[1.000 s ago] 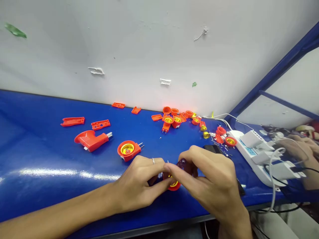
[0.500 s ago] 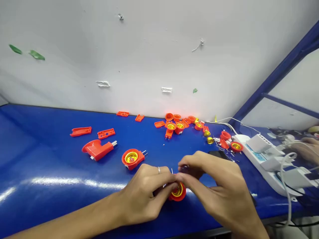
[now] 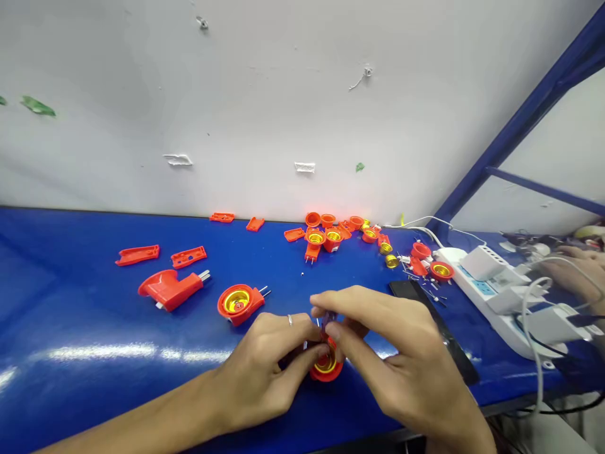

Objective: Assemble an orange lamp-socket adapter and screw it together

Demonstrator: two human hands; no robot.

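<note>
While L hand [image 3: 259, 369], R hand [image 3: 401, 347] pinch prob. orange lampholder [image 3: 326, 375], brass socket [image 3: 326, 363] showing at bottom.

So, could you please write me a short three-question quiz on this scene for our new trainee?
1. True or false: the orange socket held between the left hand and the right hand shows a yellow metal insert.
2. Which hand, left or right, wears the ring?
3. Fill in the blank: the white block with cables, to the right of the hands, is a ____.

Key: 1. true; 2. left; 3. power strip.
</note>
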